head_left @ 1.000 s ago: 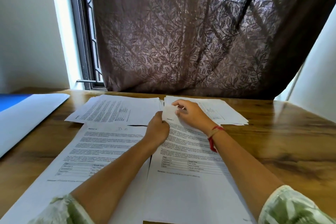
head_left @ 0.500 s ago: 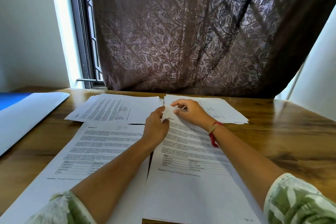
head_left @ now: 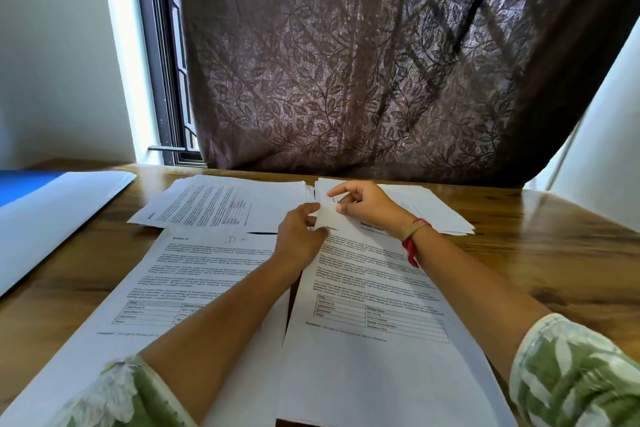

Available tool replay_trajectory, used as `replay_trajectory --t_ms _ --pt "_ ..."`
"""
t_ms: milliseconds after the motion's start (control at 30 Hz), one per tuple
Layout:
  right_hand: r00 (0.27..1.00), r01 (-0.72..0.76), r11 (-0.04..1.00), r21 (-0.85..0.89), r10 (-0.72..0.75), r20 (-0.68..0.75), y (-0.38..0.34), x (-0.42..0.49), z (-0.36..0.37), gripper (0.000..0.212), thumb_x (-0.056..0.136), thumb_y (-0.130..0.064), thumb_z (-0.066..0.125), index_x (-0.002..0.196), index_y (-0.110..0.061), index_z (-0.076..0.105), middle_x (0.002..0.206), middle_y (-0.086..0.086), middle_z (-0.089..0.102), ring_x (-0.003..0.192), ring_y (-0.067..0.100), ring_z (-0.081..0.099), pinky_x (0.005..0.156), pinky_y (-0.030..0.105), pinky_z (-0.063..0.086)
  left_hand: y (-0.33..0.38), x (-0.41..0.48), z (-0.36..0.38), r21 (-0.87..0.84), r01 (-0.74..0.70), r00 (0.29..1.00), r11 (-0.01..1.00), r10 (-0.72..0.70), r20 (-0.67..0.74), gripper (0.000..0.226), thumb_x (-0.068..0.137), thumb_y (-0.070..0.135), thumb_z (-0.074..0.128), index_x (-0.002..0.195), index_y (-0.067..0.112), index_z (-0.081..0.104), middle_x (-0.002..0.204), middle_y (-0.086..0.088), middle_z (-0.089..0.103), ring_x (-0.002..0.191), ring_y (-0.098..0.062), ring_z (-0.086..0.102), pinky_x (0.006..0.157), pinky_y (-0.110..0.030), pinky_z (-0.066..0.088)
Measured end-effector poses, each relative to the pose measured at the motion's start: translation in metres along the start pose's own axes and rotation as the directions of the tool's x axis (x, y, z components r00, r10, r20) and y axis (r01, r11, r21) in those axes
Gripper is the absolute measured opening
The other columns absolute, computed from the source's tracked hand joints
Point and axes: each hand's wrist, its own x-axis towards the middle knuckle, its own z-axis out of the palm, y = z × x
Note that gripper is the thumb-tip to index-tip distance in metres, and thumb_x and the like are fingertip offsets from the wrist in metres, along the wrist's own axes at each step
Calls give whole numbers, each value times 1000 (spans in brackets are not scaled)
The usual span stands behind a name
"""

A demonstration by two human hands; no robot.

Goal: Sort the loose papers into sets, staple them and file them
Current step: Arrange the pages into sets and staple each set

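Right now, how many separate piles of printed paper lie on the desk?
4: the near left pile, the near right pile, the far left pile and the far right pile. Each pile may hide further sheets underneath.

Only one cam here, worn on the head, pointed forward and down over the table (head_left: 554, 270) from its near edge. Super wide and close: papers (head_left: 363, 374) sat right underneath, left hand (head_left: 299, 239) and right hand (head_left: 367, 206) met mid-frame, curtain (head_left: 381, 62) and window (head_left: 162, 80) filled the far top half.
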Motion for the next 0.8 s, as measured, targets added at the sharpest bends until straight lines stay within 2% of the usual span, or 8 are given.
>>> replay_trajectory --t_ms 67,200,333,400,467,633,700,800 --pt "1000 -3 1000 9 3 -19 -2 -1 1 23 90 -6 61 107 -20 69 107 17 67 92 19 62 76 19 50 0 1 0 -9 5 1000 1000 -5 -12 46 93 16 62 137 19 49 126 -4 60 110 -22 61 87 -32 52" --pt "999 -44 999 11 43 14 -3 0 1 20 90 -12 62 106 -21 71 117 15 65 106 24 60 79 16 47 -3 3 1 -19 -4 1000 1000 4 -8 46 93 13 61 137 17 50 124 -5 60 107 -20 60 84 -28 51" --pt "995 -101 994 51 100 23 -4 1 -3 20 91 -10 62 107 -18 71 120 9 65 88 6 61 70 13 50 -3 5 3 -77 -1 1000 997 1 6 43 92 13 62 134 20 53 121 -3 62 107 -23 63 86 -35 54" --pt "994 -110 993 54 110 3 -5 0 -4 20 90 -8 62 106 -17 71 121 8 65 87 5 61 62 10 49 -3 5 3 -169 23 1000 985 -22 10 38 93 14 62 130 19 57 118 -5 66 102 -23 66 88 -38 56" --pt "994 -110 992 69 110 3 -6 0 -3 20 90 -7 63 104 -16 72 120 8 65 87 5 62 62 8 49 -4 6 1 -287 58 998 956 -59 5 32 93 12 61 125 17 62 114 -8 69 96 -24 69 87 -42 57" --pt "987 -152 980 129 143 76 -9 -2 -5 21 89 -4 63 106 -14 70 105 1 66 79 0 61 57 5 46 -4 7 -4 -472 174 981 864 -195 5 22 88 12 67 111 12 69 106 -8 71 87 -25 71 67 -31 59" --pt "982 -169 977 134 154 111 -12 -4 -7 20 88 -3 64 103 -15 71 100 -3 68 80 0 63 58 5 46 -4 5 -5 -477 216 972 852 -235 20 21 88 16 68 109 13 69 105 -8 71 86 -26 71 65 -32 57" --pt "977 -175 975 135 156 143 -13 -4 -10 19 87 -4 66 98 -18 71 103 2 70 87 5 65 65 9 49 -2 4 -6 -489 232 969 841 -245 38 10 87 17 68 97 15 69 100 -7 72 81 -26 71 62 -33 57"
